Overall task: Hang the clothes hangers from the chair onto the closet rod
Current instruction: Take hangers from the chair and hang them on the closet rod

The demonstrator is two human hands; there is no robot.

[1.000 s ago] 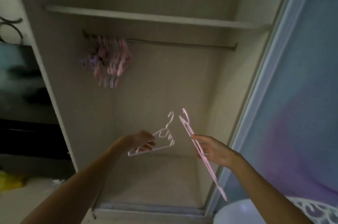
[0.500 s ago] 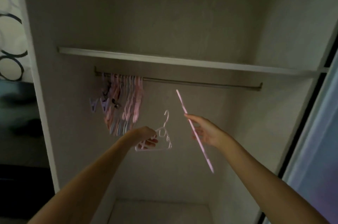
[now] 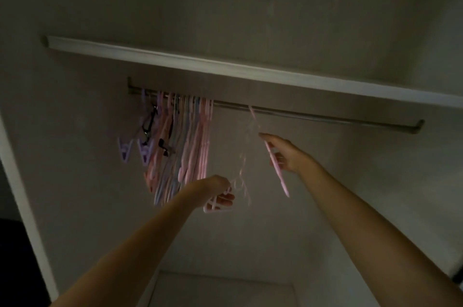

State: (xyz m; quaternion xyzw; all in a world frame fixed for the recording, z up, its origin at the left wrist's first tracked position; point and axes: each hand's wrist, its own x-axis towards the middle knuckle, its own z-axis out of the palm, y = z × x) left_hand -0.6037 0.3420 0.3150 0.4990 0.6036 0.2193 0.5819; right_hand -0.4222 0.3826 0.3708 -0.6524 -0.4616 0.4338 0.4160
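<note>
Hands now high inside the closet, both up near the closet rod (image 3: 313,114); a second ago they sat low, well under it, and half a second ago about midway. The view has tipped up with them: the shelf (image 3: 225,68) crosses the upper frame and the closet floor is almost out of sight. Judgement: carrying is done, the hanging step is under way, neither hanger hooked yet.

Right hand (image 3: 285,154): fingers curled round the body of a pink hanger (image 3: 274,159), seen edge-on, tilted. From this grip the hanger runs up and to the left, its top end reaching the rod's lower edge; touching or just short, cannot tell, that end is blurred. Its lower end sticks out below and to the right of the hand. The rod lies above the grip, near.

Left hand (image 3: 220,194): fingers closed on the lower bar of a pale hanger (image 3: 215,206). The hook rises above and right of the grip, smeared by motion, so its outline is unclear. The rod is well above this grip, farther than from the right one.

Bunch of hung hangers (image 3: 185,146), pink, blue and purple, crowds the rod's left end, up and left of the left hand. The bare stretch of rod runs right of the bunch; the right hand's hanger aims at that stretch, just beside the bunch.
</note>
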